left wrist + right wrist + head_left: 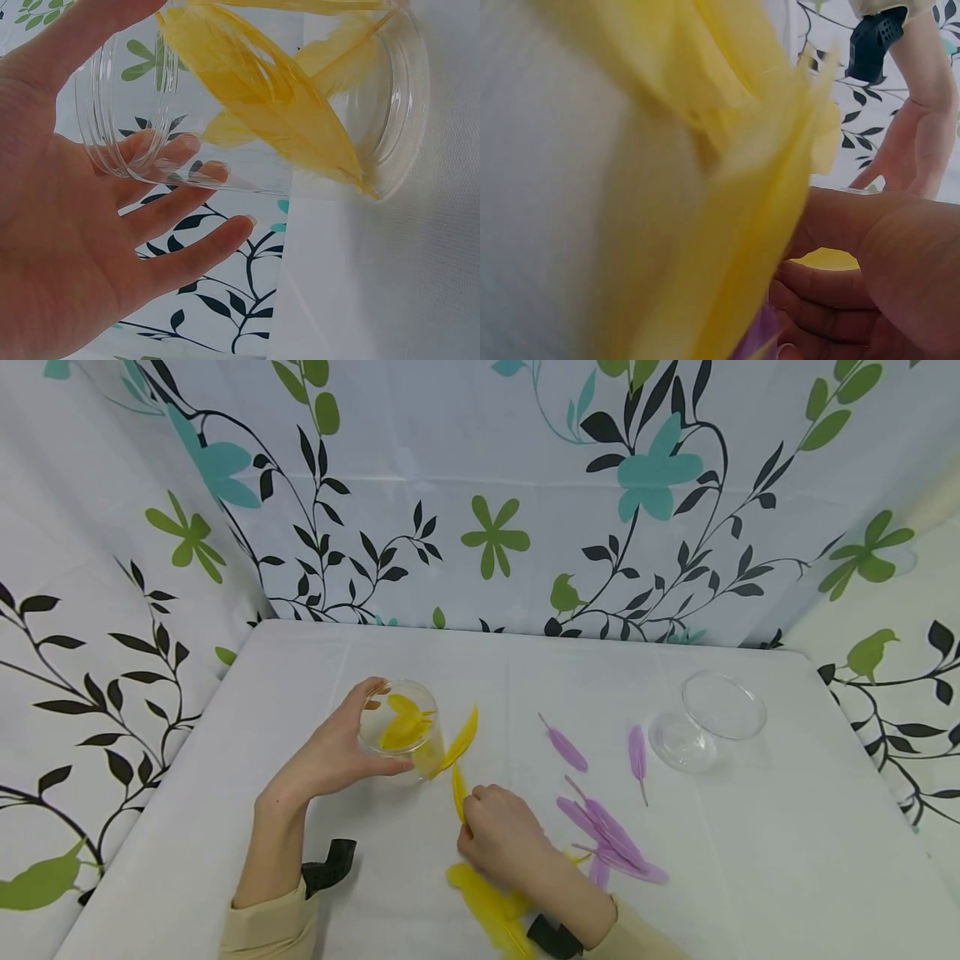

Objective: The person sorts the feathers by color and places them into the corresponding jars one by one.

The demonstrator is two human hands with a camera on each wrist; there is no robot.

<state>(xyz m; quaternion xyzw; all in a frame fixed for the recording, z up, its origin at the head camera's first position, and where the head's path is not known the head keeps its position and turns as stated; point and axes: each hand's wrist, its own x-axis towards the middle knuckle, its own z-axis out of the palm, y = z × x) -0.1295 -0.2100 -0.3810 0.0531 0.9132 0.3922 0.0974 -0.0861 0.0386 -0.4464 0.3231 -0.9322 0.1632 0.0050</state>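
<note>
My left hand (330, 752) grips a see-through plastic jar (247, 184) by its upper part, thumb on the near side and fingers round the far side. Inside the jar are several yellow feathers (405, 727). One more yellow feather (461, 742) leans by the jar's right side. My right hand (506, 835), fingers curled, pinches a yellow feather (458, 792) that points up towards the jar. Below that hand lies a pile of yellow feathers (487, 906), blurred and close in the right wrist view.
Purple feathers lie to the right of my right hand, several in a bunch (611, 839) and two apart, one of them a single feather (637, 752). A second see-through jar (682, 743) stands farther right on the white table (772, 860). Patterned curtains (420, 468) surround the table.
</note>
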